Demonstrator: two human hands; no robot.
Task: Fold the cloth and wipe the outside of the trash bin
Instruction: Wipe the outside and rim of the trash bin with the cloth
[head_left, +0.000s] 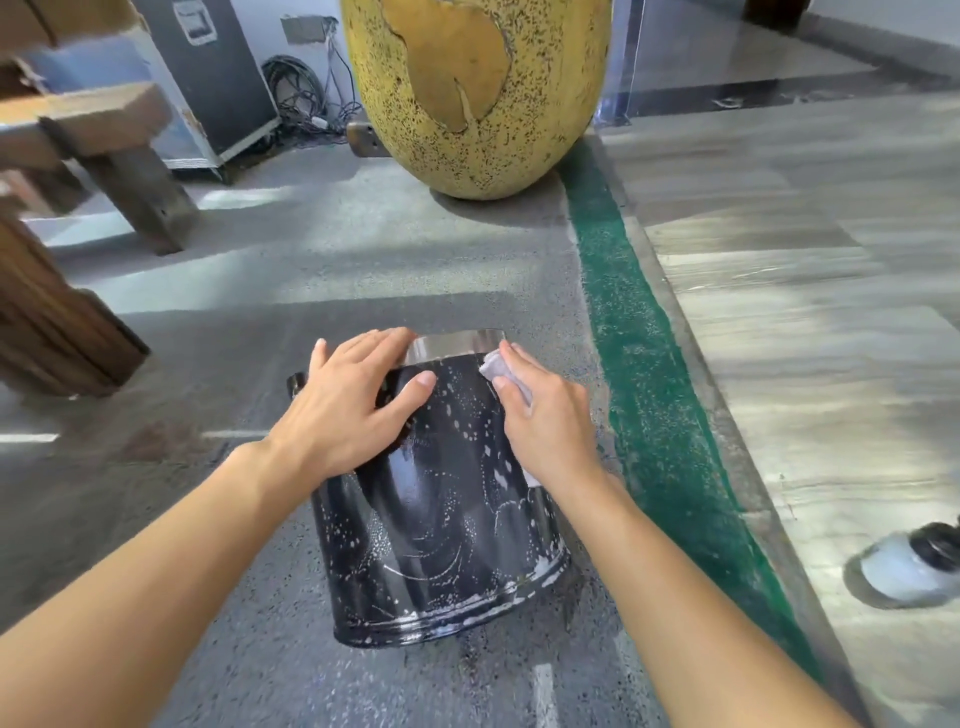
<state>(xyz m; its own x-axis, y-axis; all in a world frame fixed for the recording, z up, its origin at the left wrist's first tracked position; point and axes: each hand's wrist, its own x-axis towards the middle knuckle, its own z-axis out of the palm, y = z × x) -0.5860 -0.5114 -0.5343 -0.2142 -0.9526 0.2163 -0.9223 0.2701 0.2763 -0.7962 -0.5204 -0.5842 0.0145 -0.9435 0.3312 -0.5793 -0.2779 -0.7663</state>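
Observation:
A black trash bin (441, 525) with a silver rim lies tilted on the grey floor, its side speckled with white soapy streaks. My left hand (353, 405) rests flat on the bin's upper left side, fingers spread toward the rim. My right hand (545, 415) presses a small folded pale cloth (498, 366) against the bin's right side, just below the rim. Most of the cloth is hidden under my palm.
A large yellow speckled egg-shaped object (478, 93) stands ahead. Wooden furniture legs (62, 332) are at the left, a black case (208, 73) and cables behind. A green strip (634, 338) borders a polished floor at the right, where a small white container (904, 569) lies.

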